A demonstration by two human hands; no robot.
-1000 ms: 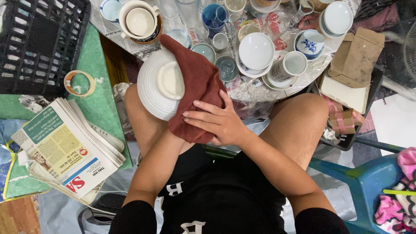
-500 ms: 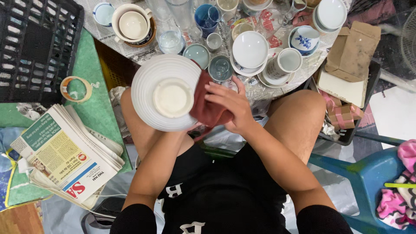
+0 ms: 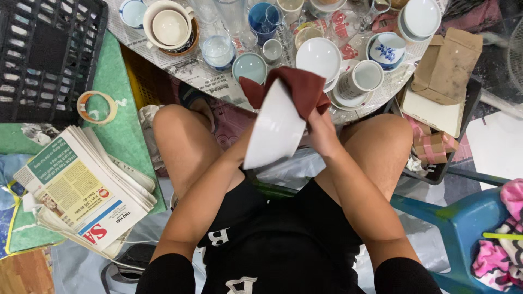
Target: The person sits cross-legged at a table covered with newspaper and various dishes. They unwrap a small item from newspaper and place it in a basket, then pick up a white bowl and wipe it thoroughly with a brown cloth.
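Seated low, knees apart, over a floor crowded with crockery. Largest nearby: black plastic crate (image 3: 38,60), far out beyond the left hand's side, well apart from any fingers. Next, stack of folded newspapers (image 3: 81,190), down and outward from the left forearm, well apart. Blue plastic chair (image 3: 463,218) on the opposite side, outward of the right elbow. Brown cardboard box (image 3: 447,71) up and outward from the right hand's fingers, near but not touching.

Held between the knees: white plate (image 3: 275,130), tilted on edge, rim pointing up and away. Left hand mostly hidden behind the plate; cannot tell how its fingers lie, though the plate sits at the end of that arm. Dark red cloth (image 3: 297,90) draped over the plate's upper rim, directly above the right hand's fingers. Right hand (image 3: 321,133) curled closed, fingers pinching the cloth against the plate's right edge.

Just beyond the cloth: white bowl (image 3: 318,57), white mug (image 3: 362,79), small pale green dish (image 3: 249,66), all near the fingers but apart. Roll of tape (image 3: 97,107) well off toward the crate.
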